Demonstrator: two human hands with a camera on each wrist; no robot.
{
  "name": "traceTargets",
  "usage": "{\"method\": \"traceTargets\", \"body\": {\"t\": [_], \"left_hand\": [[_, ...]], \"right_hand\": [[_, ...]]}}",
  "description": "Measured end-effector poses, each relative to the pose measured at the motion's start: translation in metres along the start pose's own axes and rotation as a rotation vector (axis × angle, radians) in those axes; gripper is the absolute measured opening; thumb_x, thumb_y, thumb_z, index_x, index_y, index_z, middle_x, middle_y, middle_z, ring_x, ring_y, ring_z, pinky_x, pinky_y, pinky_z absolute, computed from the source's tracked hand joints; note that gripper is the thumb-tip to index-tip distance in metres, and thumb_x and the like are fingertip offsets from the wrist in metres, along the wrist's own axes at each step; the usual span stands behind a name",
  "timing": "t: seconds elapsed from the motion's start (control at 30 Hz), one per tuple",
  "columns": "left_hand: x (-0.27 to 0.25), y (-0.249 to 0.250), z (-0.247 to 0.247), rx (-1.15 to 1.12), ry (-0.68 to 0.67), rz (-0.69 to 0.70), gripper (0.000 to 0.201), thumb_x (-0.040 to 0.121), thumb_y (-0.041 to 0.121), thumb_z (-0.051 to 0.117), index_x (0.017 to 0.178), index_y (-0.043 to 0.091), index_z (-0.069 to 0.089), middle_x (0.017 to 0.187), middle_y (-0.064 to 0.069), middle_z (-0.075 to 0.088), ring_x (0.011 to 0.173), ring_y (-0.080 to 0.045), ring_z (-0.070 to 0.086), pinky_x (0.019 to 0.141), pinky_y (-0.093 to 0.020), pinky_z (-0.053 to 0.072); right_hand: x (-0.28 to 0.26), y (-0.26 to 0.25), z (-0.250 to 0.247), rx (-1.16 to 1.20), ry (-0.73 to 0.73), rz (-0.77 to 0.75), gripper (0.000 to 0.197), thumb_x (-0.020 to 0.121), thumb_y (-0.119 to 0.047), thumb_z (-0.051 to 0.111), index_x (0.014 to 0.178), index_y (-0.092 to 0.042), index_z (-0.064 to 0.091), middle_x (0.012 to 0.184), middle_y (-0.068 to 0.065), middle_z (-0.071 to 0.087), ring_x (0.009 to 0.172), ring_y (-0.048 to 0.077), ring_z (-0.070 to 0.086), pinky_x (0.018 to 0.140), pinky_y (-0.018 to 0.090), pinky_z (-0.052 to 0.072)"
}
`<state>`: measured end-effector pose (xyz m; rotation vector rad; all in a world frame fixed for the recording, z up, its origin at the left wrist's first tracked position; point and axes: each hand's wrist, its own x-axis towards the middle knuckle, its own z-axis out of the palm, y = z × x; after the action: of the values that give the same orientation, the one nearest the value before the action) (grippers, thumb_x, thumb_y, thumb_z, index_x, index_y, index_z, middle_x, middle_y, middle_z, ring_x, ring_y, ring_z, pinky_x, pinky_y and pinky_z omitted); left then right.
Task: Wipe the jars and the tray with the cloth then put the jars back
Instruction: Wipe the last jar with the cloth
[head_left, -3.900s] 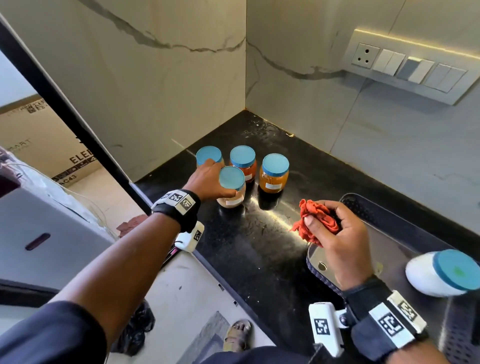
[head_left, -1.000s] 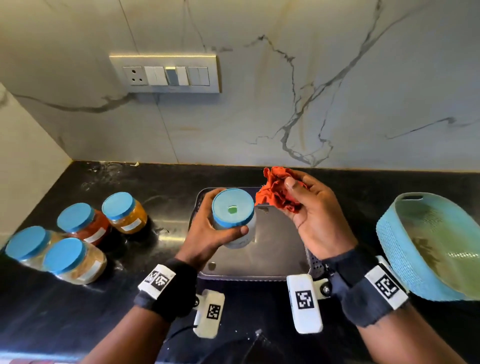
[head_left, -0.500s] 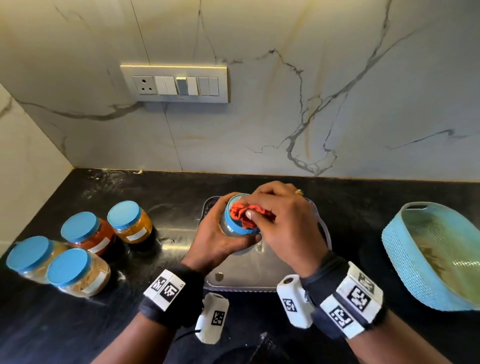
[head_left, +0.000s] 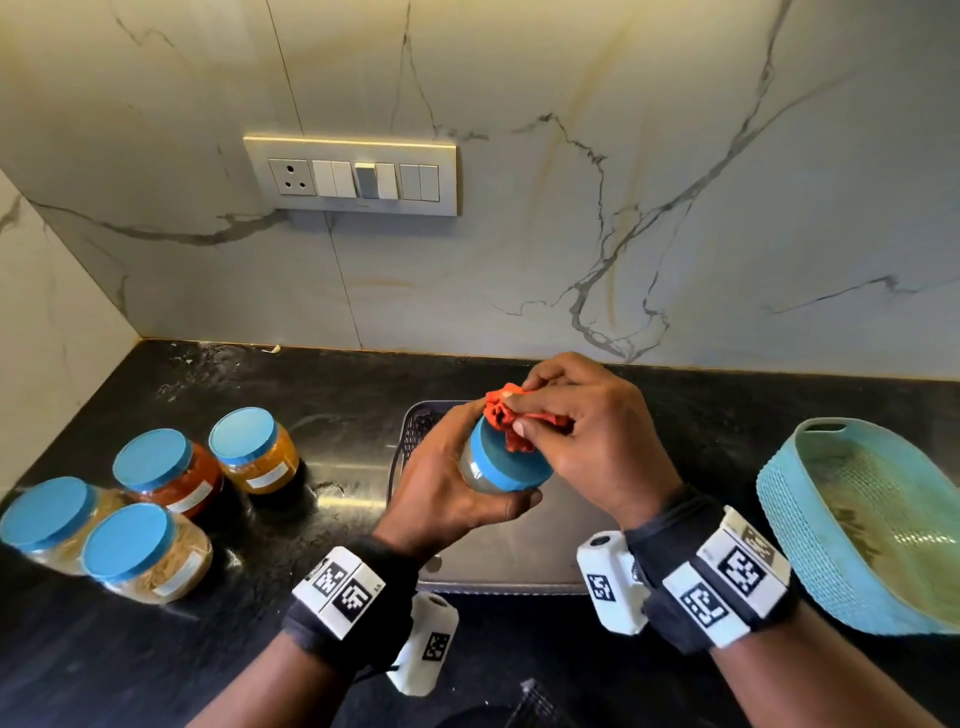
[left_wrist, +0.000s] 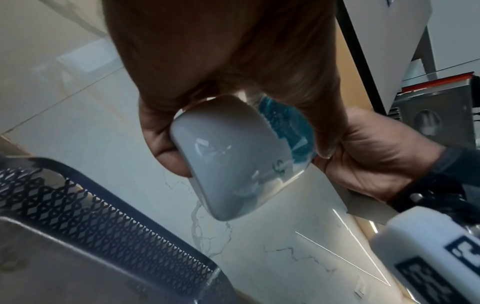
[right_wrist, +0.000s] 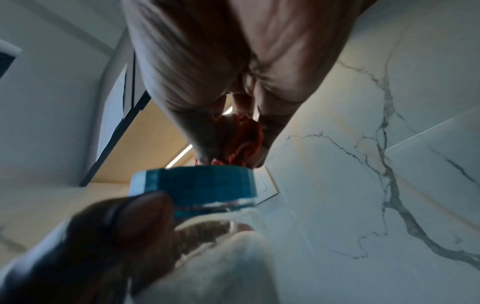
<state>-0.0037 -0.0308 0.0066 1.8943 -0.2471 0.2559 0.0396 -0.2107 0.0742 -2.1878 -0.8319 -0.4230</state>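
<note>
Four jars (head_left: 156, 504) stand on counter left of tray (head_left: 519, 564), off it, well apart. Fifth jar (head_left: 501, 467) I hold above tray, my left hand (head_left: 447, 493) curled round its body. My right hand (head_left: 587, 441) pinches bunched cloth (head_left: 511, 418) against blue lid. I judge task early: lid being wiped, tray wipe and returning all jars left.

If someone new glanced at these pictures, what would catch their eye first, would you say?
First, the orange cloth bunched in the right hand, pressed on the blue lid of a white-filled jar that the left hand holds above the tray. Then four blue-lidded jars clustered at left on the black counter.
</note>
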Motion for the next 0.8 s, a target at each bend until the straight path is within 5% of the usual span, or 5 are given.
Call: {"method": "traceTargets", "body": {"t": [0.2, 0.47, 0.63, 0.8], "left_hand": [[0.008, 0.006, -0.017, 0.017, 0.04, 0.026, 0.082, 0.062, 0.048, 0.09, 0.134, 0.029, 0.057, 0.125, 0.007, 0.069, 0.115, -0.019, 0.068, 0.097, -0.046, 0.057], [0.005, 0.009, -0.007, 0.048, 0.032, 0.062, 0.084, 0.065, 0.036, 0.095, 0.139, 0.035, 0.056, 0.131, 0.01, 0.067, 0.12, -0.019, 0.066, 0.1, -0.046, 0.055], [0.005, 0.007, -0.015, -0.003, 0.067, 0.01, 0.079, 0.06, 0.043, 0.088, 0.132, 0.026, 0.059, 0.121, 0.006, 0.07, 0.112, -0.021, 0.069, 0.094, -0.042, 0.058], [0.001, 0.001, -0.013, 0.014, 0.044, 0.008, 0.082, 0.063, 0.041, 0.095, 0.135, 0.03, 0.058, 0.129, 0.006, 0.068, 0.121, -0.024, 0.065, 0.101, -0.049, 0.054]], "right_hand": [[-0.015, -0.021, -0.007, 0.048, -0.091, -0.149, 0.018, 0.082, -0.01, 0.077, 0.098, -0.016, 0.081, 0.106, 0.001, 0.063, 0.097, 0.019, 0.063, 0.083, 0.035, 0.053], [0.0, -0.008, -0.004, -0.034, 0.033, -0.003, 0.022, 0.08, -0.009, 0.079, 0.1, -0.019, 0.079, 0.099, -0.002, 0.064, 0.09, 0.015, 0.063, 0.08, 0.034, 0.055], [-0.013, -0.024, -0.004, 0.004, -0.085, -0.133, 0.018, 0.083, -0.008, 0.077, 0.098, -0.016, 0.079, 0.103, -0.001, 0.063, 0.092, 0.017, 0.064, 0.081, 0.028, 0.051], [-0.008, 0.0, -0.014, -0.064, -0.076, -0.037, 0.021, 0.081, -0.009, 0.08, 0.1, -0.019, 0.079, 0.102, -0.003, 0.063, 0.09, 0.013, 0.063, 0.079, 0.033, 0.055]]}}
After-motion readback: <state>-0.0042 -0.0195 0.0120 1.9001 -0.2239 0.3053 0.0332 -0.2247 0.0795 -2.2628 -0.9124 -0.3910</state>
